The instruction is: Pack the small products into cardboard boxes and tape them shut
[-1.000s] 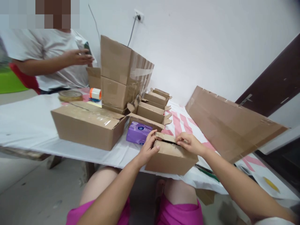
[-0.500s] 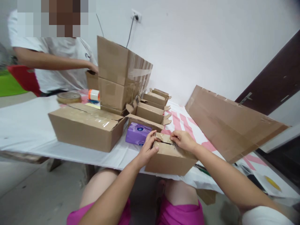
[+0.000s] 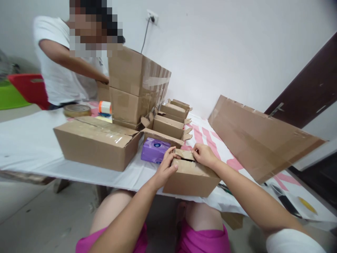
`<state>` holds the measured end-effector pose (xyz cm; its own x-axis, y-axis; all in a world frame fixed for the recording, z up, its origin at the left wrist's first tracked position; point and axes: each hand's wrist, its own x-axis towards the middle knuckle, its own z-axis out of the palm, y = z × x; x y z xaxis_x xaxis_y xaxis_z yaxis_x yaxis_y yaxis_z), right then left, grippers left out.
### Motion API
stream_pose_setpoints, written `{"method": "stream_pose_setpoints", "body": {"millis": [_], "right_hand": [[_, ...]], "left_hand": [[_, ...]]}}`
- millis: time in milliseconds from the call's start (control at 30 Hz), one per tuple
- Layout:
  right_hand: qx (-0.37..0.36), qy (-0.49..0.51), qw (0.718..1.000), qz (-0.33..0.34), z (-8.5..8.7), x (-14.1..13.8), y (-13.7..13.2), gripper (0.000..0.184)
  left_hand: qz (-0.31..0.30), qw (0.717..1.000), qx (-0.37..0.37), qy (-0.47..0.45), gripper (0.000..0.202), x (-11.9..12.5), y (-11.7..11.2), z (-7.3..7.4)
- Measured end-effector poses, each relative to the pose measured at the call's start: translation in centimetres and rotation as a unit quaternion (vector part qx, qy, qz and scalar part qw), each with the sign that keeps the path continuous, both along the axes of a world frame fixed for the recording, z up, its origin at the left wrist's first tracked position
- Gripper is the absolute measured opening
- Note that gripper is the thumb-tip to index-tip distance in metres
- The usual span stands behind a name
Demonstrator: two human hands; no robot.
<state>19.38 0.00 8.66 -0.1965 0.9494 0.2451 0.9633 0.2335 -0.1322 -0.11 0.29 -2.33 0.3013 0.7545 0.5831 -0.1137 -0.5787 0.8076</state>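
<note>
Pinch small box [image 3: 191,177] lid flap with left hand [image 3: 166,167] at 9 o'clock, right hand [image 3: 204,155] at 12. Tuck flap evenly; avoid creasing. Purple pack [image 3: 154,149] at 10 o'clock.

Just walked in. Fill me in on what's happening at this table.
The person wearing the camera has both hands on a small cardboard box at the table's near edge: the left hand grips its left top corner, and the right hand presses on the top flap. A purple packet lies just behind it. Across the table, another person reaches toward the tall stacked boxes.
</note>
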Motion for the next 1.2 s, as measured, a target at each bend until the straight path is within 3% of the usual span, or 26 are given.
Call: {"method": "stream_pose_setpoints", "body": {"millis": [233, 433, 567, 767, 867, 1000, 1100, 1200], "right_hand": [[-0.007, 0.016, 0.996, -0.091, 0.1, 0.6, 1.1, 0.005], [-0.103, 0.000, 0.983, -0.151, 0.3, 2.0, 2.4, 0.007], [-0.096, -0.042, 0.977, -0.186, 0.2, 2.5, 2.6, 0.015], [-0.078, -0.099, 0.963, -0.238, 0.4, 6.9, 1.3, 0.016], [-0.042, -0.119, 0.954, -0.273, 0.3, 10.7, -0.9, 0.021], [-0.006, -0.147, 0.933, -0.327, -0.8, 16.2, -6.1, 0.027], [-0.004, -0.161, 0.920, -0.358, -2.8, 20.4, -11.2, 0.028], [-0.002, -0.204, 0.913, -0.353, -6.1, 24.4, -16.3, 0.024]], "left_hand": [[0.006, 1.000, 0.001, 0.013, 0.044, -0.3, -0.3, 0.4], [-0.006, 1.000, -0.002, 0.012, 0.042, -0.4, -0.4, 0.6], [-0.011, 1.000, 0.004, 0.013, 0.045, -0.4, -0.3, 0.5], [-0.010, 1.000, 0.007, 0.017, 0.052, -0.5, -0.3, 0.2], [-0.005, 1.000, 0.005, 0.021, 0.053, -0.6, -0.4, 0.6], [0.006, 1.000, 0.004, 0.024, 0.054, -0.5, -0.5, 0.9], [0.013, 1.000, 0.003, 0.021, 0.050, -0.3, -0.4, 0.8], [0.017, 1.000, 0.005, 0.018, 0.046, -0.2, -0.4, 0.7]]}}
